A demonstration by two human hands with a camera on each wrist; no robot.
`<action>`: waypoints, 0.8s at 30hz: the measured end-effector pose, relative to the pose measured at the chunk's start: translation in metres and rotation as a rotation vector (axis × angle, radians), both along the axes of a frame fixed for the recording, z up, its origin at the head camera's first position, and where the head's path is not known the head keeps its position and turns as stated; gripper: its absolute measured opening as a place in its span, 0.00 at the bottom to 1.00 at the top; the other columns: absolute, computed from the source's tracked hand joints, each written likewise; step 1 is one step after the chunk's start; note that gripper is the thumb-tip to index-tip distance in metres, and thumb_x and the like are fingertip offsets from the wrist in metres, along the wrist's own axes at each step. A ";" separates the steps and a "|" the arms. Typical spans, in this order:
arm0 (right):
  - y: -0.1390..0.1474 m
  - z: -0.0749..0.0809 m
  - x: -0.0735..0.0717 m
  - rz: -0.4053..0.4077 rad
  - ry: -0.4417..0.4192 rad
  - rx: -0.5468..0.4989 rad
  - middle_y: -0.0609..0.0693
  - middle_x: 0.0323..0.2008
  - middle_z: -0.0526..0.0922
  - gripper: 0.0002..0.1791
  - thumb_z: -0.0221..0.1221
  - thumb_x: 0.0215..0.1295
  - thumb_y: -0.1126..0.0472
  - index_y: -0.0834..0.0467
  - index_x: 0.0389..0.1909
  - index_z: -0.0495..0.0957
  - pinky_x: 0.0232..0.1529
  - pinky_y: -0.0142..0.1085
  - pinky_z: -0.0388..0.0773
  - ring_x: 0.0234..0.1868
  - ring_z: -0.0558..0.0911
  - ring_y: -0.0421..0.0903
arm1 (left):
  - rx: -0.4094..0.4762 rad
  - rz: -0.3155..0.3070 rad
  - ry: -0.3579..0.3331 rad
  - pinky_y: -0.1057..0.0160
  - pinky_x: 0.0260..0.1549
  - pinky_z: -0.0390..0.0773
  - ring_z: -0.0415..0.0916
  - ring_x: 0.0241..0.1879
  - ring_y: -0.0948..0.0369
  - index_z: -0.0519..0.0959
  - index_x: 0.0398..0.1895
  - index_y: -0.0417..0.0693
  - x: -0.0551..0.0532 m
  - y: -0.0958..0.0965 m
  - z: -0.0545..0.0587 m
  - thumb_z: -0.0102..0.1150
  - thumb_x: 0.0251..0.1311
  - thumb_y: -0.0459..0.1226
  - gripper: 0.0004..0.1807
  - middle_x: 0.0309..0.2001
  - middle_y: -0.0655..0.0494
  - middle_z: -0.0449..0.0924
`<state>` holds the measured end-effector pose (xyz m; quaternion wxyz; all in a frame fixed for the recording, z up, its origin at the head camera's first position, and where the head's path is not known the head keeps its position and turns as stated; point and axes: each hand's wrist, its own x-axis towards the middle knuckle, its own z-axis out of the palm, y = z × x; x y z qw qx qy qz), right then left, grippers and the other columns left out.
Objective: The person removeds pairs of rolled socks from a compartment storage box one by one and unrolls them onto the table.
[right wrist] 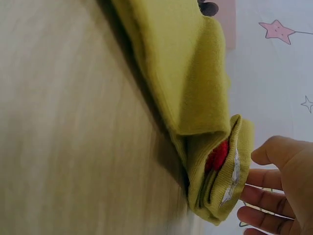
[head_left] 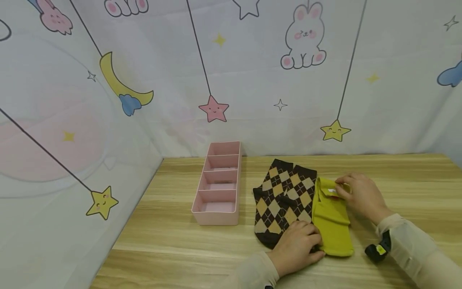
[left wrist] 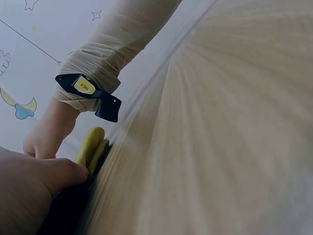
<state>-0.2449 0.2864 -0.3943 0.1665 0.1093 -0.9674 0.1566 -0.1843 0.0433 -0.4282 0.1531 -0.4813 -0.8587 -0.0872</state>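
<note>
A stack of yellow-green socks (head_left: 333,226) lies lengthwise on the table, its upper end folded over with a white label and a bit of red showing. My right hand (head_left: 363,196) is at that folded cuff; in the right wrist view its fingers (right wrist: 266,200) touch the cuff, thumb apart. At the near end, my left hand (head_left: 297,247) has its thumb and forefinger at the lower left corner of the yellow-green socks, over the toe of the argyle socks (head_left: 274,200). The left wrist view shows the thumb against two rounded yellow ends (left wrist: 90,147); the other fingertips are hidden.
A pink box (head_left: 216,218) with several compartments in a row stands left of the argyle socks, near the back of the wooden table (head_left: 162,249). Behind the table hangs a white cloth (head_left: 252,80) printed with stars and rabbits.
</note>
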 end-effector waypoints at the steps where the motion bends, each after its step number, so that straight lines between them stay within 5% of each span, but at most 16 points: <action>1: 0.000 0.000 0.000 0.005 -0.005 0.014 0.67 0.45 0.81 0.14 0.61 0.61 0.61 0.66 0.43 0.81 0.51 0.61 0.70 0.49 0.76 0.67 | 0.001 -0.001 0.001 0.74 0.52 0.68 0.71 0.45 0.72 0.82 0.34 0.65 0.000 0.000 0.000 0.59 0.60 0.54 0.09 0.42 0.71 0.78; 10: 0.001 -0.002 0.001 0.045 -0.052 0.118 0.68 0.50 0.78 0.25 0.63 0.57 0.57 0.68 0.53 0.77 0.52 0.64 0.68 0.53 0.73 0.67 | 0.001 0.004 0.014 0.74 0.52 0.68 0.71 0.44 0.72 0.82 0.34 0.65 0.000 0.000 0.000 0.59 0.60 0.55 0.09 0.41 0.71 0.78; 24: -0.002 -0.008 -0.005 0.037 -0.024 0.136 0.67 0.48 0.79 0.26 0.66 0.55 0.54 0.68 0.50 0.78 0.52 0.62 0.69 0.51 0.74 0.65 | -0.005 0.003 0.020 0.75 0.51 0.67 0.71 0.44 0.73 0.82 0.35 0.66 0.000 0.000 0.001 0.59 0.60 0.55 0.09 0.41 0.72 0.78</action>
